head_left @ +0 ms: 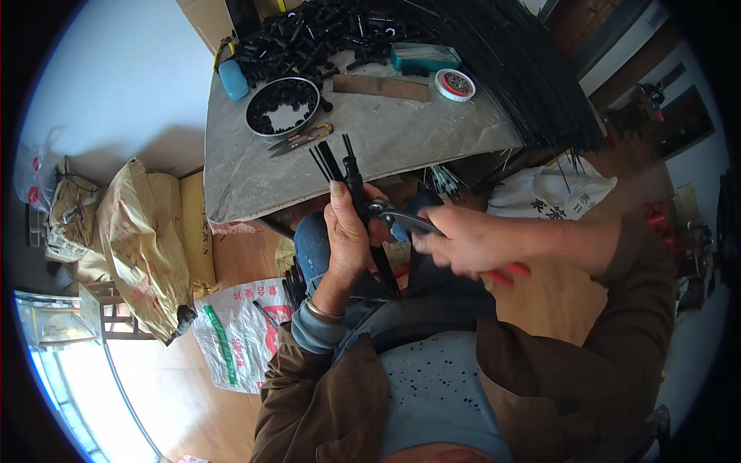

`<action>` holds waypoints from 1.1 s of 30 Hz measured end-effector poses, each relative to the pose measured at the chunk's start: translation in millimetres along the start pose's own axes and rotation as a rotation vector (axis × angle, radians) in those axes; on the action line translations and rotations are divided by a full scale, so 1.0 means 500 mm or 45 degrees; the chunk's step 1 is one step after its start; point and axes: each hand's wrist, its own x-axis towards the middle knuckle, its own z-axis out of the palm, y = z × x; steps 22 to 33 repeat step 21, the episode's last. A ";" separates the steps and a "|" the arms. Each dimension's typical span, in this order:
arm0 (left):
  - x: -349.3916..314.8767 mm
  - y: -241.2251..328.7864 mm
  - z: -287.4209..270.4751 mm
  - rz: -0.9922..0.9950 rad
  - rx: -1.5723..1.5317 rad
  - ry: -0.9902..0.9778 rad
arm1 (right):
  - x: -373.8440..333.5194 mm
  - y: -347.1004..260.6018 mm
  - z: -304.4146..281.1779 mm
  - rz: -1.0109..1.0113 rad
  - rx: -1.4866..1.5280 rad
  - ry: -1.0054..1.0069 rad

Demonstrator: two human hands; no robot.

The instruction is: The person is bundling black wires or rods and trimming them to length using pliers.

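My left hand is closed round a bundle of thin black rods, thumb up, just off the table's near edge. One rod in it carries a thicker black fitting. In my right hand is a pair of pliers, red showing on the handles below the fist. Their jaws meet the black pieces beside my left fingers; whether they grip one, I cannot tell. The right hand is slightly blurred. Thread snips with orange-brown handles lie on the table beyond the rods.
The grey table bears a bowl of small black parts, a heap of black fittings, a wooden strip, a round tub and a green box. Long black rods overhang its right edge. Sacks stand left.
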 end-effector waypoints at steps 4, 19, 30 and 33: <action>0.010 -0.002 0.001 -0.008 0.026 0.044 | 0.045 0.022 -0.018 -0.634 -0.987 0.427; 0.024 -0.018 0.006 -0.093 -0.065 -0.046 | -0.024 -0.037 -0.066 0.030 -0.440 -0.028; 0.023 -0.019 0.008 -0.068 -0.032 -0.081 | -0.025 -0.032 -0.067 0.028 -0.359 -0.044; 0.023 -0.019 0.008 -0.068 -0.032 -0.081 | -0.025 -0.032 -0.067 0.028 -0.359 -0.044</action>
